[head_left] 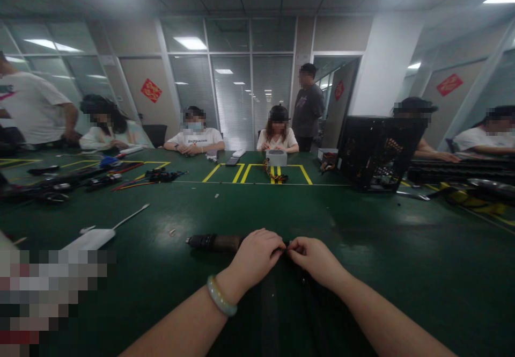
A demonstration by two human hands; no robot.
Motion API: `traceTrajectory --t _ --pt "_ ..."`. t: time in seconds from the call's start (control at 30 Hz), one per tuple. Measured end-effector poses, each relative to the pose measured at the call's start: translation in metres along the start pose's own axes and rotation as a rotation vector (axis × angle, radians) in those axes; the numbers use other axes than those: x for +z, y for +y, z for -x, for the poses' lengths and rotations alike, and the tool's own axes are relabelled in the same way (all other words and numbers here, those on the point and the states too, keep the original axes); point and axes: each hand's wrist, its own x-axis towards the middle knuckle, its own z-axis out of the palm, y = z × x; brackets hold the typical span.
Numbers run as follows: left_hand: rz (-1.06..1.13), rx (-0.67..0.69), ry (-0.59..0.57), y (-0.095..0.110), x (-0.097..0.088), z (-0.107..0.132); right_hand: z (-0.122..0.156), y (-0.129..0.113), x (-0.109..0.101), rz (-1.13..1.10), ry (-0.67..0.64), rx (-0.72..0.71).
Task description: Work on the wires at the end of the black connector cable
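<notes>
An electric screwdriver point(219, 242), brown-bodied with a black front end pointing left, lies flat on the green table point(161, 303). My left hand point(257, 252) is closed over its rear part and hides it. Close beside, my right hand point(311, 255) pinches at a small dark spot near the screwdriver's rear end; what its fingertips hold cannot be made out. The two hands' fingertips nearly meet. Below them a black cord point(304, 282) runs toward me, faint against the dark surface.
At left lie a white device with a cable point(96, 237) and bundles of wires point(156, 175). Across the table stand a white box point(276, 157) and a black computer case point(376, 153). Several people sit opposite; one person point(308, 104) stands behind. Yellow tape marks the far tabletop.
</notes>
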Motion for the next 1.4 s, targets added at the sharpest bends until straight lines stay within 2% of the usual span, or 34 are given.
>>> traceTrajectory --t 0.63,0.83,1.07,1.27,1.4 --pt "0.059 0.021 -0.034 -0.0025 -0.0044 0.0005 0.0022 -0.0027 -0.0049 -0.057 -0.019 0.028" --pt "0.079 0.034 -0.042 -0.0048 -0.0031 0.0014 0.0015 0.0033 -0.0043 -0.104 -0.036 0.042" --pt "0.057 0.014 -0.059 -0.0005 -0.0079 -0.0002 -0.0011 0.0053 -0.0030 -0.104 -0.051 0.046" --pt "0.033 -0.066 -0.074 0.0024 -0.0086 -0.0001 -0.0003 0.0045 -0.0017 -0.098 -0.045 0.033" --pt "0.044 -0.040 -0.067 0.0012 -0.0066 0.0005 0.0003 0.0044 -0.0018 -0.070 -0.039 0.015"
